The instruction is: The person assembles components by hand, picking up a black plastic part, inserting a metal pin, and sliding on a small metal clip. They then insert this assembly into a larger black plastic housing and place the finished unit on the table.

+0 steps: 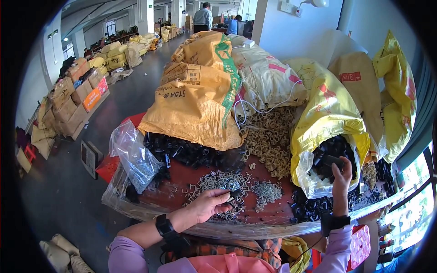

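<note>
My left hand [210, 205] is closed in a pinch on a small black part [235, 194], held over a pile of bent metal clips [217, 182]. A pale bit shows at its fingertips. At the mouth of a yellow woven sack [325, 119], my right hand [343, 174] grips a black plastic piece [333, 160]. More black plastic parts [328, 146] fill the sack's opening behind that hand. Between the hands, a heap of small silvery metal pieces [266, 193] lies on the red tabletop [277, 210].
An orange sack [195, 107] spills black parts [191, 152] at the left. Tan curved pieces [269, 141] heap below a white sack [268, 73]. A clear bag of metal pieces [139, 164] stands at the table's left edge. A red stool [359, 245] is at lower right.
</note>
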A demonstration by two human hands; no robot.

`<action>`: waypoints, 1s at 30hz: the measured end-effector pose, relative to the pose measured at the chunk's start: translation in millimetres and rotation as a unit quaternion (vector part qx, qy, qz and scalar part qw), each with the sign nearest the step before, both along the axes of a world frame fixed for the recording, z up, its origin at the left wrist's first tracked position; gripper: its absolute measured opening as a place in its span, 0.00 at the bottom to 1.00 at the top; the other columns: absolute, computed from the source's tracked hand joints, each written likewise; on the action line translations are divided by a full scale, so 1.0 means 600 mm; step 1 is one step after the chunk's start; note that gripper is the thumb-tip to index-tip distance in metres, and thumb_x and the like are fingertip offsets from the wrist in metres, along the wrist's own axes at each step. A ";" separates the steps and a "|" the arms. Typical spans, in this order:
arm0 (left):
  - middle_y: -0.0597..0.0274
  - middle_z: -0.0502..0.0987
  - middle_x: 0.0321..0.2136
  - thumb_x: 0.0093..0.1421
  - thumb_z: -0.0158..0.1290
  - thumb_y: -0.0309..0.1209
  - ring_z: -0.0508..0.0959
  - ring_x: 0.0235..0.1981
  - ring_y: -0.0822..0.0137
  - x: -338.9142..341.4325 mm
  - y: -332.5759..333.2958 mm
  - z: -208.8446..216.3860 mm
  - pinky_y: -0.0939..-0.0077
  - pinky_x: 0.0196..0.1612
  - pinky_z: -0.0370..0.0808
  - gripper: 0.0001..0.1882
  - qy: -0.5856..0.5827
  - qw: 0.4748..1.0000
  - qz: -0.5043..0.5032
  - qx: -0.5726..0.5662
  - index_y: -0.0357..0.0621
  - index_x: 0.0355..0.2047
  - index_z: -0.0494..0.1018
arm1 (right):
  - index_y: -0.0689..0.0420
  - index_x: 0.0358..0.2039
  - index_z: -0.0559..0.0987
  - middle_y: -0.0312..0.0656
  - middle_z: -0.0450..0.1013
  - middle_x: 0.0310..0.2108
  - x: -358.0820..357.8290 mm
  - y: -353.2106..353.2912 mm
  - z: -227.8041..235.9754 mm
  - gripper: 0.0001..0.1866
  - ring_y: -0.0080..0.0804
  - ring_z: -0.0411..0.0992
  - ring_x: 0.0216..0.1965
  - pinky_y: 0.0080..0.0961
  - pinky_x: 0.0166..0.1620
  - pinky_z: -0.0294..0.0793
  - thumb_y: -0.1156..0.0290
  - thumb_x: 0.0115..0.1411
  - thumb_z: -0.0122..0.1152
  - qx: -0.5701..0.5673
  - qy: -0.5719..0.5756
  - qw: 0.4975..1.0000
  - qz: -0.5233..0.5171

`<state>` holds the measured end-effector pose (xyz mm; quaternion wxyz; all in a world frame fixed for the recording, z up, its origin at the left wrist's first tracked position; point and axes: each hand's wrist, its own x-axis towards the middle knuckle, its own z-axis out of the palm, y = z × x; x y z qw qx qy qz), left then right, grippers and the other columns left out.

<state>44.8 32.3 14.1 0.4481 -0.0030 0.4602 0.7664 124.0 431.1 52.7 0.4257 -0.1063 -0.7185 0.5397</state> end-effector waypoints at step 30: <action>0.64 0.71 0.21 0.51 0.51 0.30 0.69 0.20 0.78 0.022 -0.006 0.022 0.88 0.23 0.69 0.14 0.251 0.957 -0.116 -0.083 0.35 0.36 0.69 | 0.62 0.34 0.70 0.45 0.67 0.25 0.015 -0.365 -0.005 0.20 0.38 0.69 0.27 0.26 0.31 0.69 0.71 0.39 0.63 0.254 -0.161 0.879 0.370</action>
